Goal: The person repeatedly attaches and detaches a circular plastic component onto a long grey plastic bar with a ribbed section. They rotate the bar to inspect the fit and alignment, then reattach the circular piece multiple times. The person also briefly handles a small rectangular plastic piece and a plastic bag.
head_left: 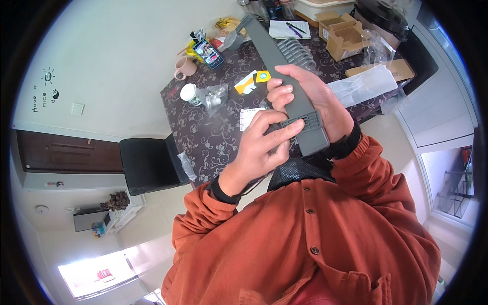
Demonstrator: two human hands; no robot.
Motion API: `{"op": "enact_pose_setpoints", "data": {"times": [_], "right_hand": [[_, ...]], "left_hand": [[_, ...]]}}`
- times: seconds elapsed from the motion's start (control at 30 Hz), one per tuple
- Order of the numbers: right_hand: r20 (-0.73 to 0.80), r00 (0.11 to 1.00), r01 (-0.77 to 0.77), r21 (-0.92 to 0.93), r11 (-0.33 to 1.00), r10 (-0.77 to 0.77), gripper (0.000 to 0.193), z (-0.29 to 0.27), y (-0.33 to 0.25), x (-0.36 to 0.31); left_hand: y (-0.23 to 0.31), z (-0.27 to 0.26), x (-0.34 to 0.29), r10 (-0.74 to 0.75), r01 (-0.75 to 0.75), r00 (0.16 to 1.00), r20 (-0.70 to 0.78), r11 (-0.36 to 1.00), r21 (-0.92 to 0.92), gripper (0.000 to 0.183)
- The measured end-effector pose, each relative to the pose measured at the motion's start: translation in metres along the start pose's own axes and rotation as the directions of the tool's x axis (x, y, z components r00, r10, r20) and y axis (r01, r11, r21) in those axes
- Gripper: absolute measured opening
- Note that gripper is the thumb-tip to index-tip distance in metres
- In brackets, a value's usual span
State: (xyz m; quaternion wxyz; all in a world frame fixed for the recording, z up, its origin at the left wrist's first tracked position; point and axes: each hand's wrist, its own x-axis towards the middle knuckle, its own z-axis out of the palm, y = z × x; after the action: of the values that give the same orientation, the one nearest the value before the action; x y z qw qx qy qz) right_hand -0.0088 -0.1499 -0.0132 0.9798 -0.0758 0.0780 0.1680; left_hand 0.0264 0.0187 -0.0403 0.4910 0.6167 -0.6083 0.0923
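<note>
A long, narrow grey plastic piece [272,51] is held up in front of my chest, tilted with its far end toward the back of the table. Near its close end is a ribbed, slotted section. My right hand [323,99] wraps round the middle of it from the right, the fingers curled over the left edge. My left hand [262,140] grips the ribbed section, thumb on top and the other fingers partly hidden beneath. What kind of article the grey piece is, I cannot tell.
On the dark floral-patterned table [203,147] stand a pink mug [186,66], a white paper cup [190,93], a propped phone [208,53] and yellow cards [249,82]. Open cardboard boxes [345,43] and a white plastic sleeve [366,86] lie right. A black chair [147,162] is left.
</note>
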Motion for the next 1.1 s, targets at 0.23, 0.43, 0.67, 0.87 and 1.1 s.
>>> {"op": "enact_pose_setpoints", "data": {"times": [0.23, 0.43, 0.67, 0.87, 1.1], "right_hand": [[-0.014, 0.999, 0.048, 0.018, 0.999, -0.048, 0.023, 0.001, 0.004, -0.003], [-0.107, 0.989, 0.095, -0.074, 0.993, -0.103, 0.023, -0.003, -0.001, 0.004], [0.084, 0.996, 0.019, -0.013, 1.000, -0.018, 0.022, -0.001, 0.011, -0.006], [-0.024, 0.996, 0.089, -0.009, 0.996, -0.089, 0.021, 0.008, 0.017, -0.009], [-0.017, 0.987, 0.158, -0.062, 0.986, -0.159, 0.018, -0.001, 0.010, -0.002]], "left_hand": [[-0.003, 0.000, -0.007, -0.001, 0.001, 1.000, 0.004, 1.000, 0.016, 0.054], [0.001, 0.011, -0.017, -0.159, 0.154, 0.986, -0.060, 0.985, -0.072, 0.052], [-0.009, -0.001, -0.013, 0.043, -0.043, 0.999, 0.021, 0.999, 0.004, 0.053], [-0.010, 0.000, -0.016, 0.027, -0.026, 1.000, 0.017, 0.998, -0.055, 0.047], [-0.008, 0.005, -0.019, -0.036, 0.035, 0.998, -0.044, 0.999, -0.019, 0.049]]}}
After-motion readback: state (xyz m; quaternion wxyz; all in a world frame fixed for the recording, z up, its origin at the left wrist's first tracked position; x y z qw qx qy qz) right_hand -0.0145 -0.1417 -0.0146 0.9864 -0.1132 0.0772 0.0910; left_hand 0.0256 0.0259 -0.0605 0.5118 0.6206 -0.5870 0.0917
